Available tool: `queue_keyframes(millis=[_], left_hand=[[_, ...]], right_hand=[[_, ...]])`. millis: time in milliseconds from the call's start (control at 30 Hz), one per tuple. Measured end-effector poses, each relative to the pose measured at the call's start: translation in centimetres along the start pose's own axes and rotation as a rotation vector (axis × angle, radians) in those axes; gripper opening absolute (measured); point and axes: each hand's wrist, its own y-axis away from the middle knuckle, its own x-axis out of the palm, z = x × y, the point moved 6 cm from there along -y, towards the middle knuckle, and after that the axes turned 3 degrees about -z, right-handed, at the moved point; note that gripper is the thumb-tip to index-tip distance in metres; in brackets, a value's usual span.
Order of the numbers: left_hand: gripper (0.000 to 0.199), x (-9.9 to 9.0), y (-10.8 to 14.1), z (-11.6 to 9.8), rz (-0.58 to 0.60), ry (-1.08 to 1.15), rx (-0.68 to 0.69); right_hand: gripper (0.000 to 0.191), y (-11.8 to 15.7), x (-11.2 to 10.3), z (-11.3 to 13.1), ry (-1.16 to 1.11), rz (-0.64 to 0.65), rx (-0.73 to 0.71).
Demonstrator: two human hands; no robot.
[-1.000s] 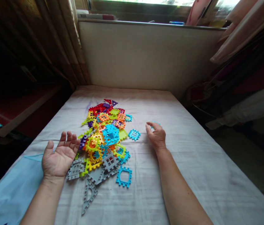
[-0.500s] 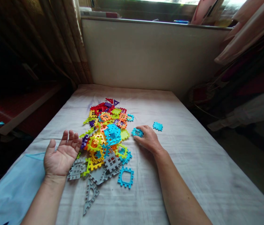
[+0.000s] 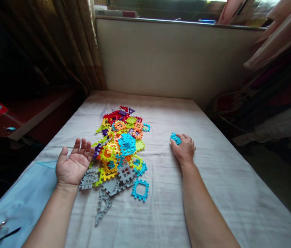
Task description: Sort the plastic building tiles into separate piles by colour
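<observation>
My right hand is closed on a light-blue interlocking building tile, low over the sheet and right of the pile. The separate blue tile that lay there is covered by the hand and the held tile, so I cannot tell them apart. My left hand rests palm up with fingers apart, holding nothing, at the left edge of the pile. By its fingertips is a purple tile, and near the wrist lies a grey tile. A blue cluster tops the colourful pile.
A blue square frame tile and a grey triangular tile lie at the pile's near end. Eyeglasses rest on light-blue cloth at lower left. A low wall stands behind the white sheet.
My right hand has moved right and slightly away, carrying the blue tile from beside the pile to where the lone blue tile lay. My left hand stays palm up by the pile.
</observation>
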Motion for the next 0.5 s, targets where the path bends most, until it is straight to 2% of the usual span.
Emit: queue_keyframes(millis=[133,300,400,500], left_hand=[[0.039,0.1,0.0,0.0,0.011,-0.003,0.012],[0.039,0.0,-0.2,0.0,0.048,0.001,0.007],[0.038,-0.2,-0.4,0.0,0.079,-0.002,-0.004],[0.038,-0.2,-0.6,0.1,0.095,-0.003,-0.005]], right_hand=[[0.030,1.0,-0.4,2.7,-0.122,-0.010,-0.118],[0.023,4.7,-0.2,6.6,-0.332,0.188,-0.345],[0.020,7.5,-0.8,7.3,-0.356,0.317,-0.398],[0.018,10.4,-2.7,7.3,-0.389,0.352,-0.436]])
